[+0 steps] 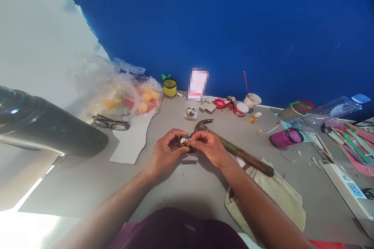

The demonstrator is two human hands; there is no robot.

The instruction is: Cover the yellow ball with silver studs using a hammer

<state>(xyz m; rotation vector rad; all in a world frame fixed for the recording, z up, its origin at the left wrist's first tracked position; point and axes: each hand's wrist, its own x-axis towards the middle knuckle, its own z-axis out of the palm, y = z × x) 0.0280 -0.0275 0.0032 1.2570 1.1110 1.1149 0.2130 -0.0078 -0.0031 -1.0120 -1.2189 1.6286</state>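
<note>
Evidently, a blue wall (219,23) is met by the far edge of a grey table (175,198), at which close handwork is being done. With the hands taken as the dial's centre, a clear plastic bag (137,99) filled with yellow and orange items is placed at ten o'clock, a beige cloth (277,198) at four, and a white power strip (347,190) farther out, between three and four. A claw hammer (248,156) is laid just beside the right hand (212,148), its head set at one o'clock and its wooden handle pointed toward four. A purple cup (280,139) is tipped over at three. At twelve, a shiny ball (190,111) is seated on a small white stand (190,117).

At the centre, a metallic ball (184,141) is clamped between the thumb and fingers of the left hand (165,151), while the right thumb and forefinger are brought together at its right edge; whether any small piece is pinched there cannot be told. The step in hand is judged to be fine adjustment of the ball's side. For that, a steady left hold and light, precise right fingertip pressure seem to be called for.
</note>
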